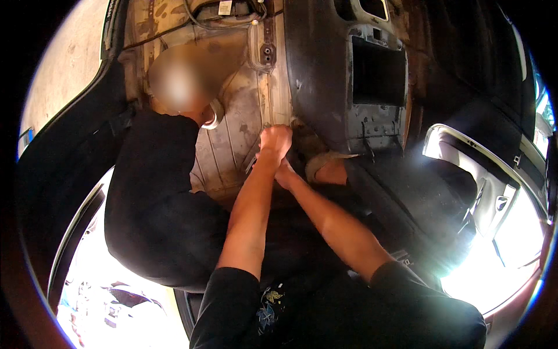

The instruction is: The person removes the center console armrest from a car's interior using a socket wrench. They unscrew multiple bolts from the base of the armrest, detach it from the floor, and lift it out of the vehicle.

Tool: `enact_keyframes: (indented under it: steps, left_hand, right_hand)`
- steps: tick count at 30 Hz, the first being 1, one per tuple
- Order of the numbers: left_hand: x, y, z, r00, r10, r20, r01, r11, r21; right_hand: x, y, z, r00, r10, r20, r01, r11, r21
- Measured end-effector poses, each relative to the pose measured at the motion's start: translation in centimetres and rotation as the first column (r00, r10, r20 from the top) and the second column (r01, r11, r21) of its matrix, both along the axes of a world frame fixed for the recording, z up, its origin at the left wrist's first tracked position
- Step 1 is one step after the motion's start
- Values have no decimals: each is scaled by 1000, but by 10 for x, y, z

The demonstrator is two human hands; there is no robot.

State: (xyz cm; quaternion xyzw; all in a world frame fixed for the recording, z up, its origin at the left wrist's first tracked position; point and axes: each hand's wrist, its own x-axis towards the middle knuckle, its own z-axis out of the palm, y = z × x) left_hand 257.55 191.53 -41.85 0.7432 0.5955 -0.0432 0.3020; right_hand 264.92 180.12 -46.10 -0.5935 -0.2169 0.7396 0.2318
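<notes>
Both my arms stretch forward, and my hands come together over the bare metal floor of a stripped car interior. My left hand (275,140) is closed in a fist, the farther of the two. Just nearer and slightly to the right, my right hand (284,174) is curled, partly covered by my left wrist. A thin, greyish edge shows beside my hands on the left, too small to name. What the fingers grip is hidden. The stained floor panel (229,136), with raised ribs, lies around and beyond them.
Another person in a black top (160,192) leans in close on my left. A dark console (378,110) with a square opening stands at right. Cables (218,26) run across the far floor. Open doorways show bright light at both sides.
</notes>
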Motion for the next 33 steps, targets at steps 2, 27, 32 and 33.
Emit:
enact_keyframes:
  steps: [2, 27, 32, 33]
  left_hand:
    - [-5, -1, 2, 1000, -16, 24, 16, 1000, -14]
    - [-10, 8, 7, 993, -119, -19, 120, 989, 82]
    - [-9, 3, 9, 986, -160, -41, 163, 985, 61]
    - [-9, 3, 9, 989, -144, -30, 145, 988, 60]
  right_hand:
    - [-15, 8, 16, 996, -65, -65, 63, 997, -33]
    - [-22, 30, 37, 933, -138, -334, 72, 977, -202]
    - [-26, 25, 37, 942, -107, -318, 47, 980, -191]
    - [-26, 23, 35, 937, -120, -327, 57, 979, -195]
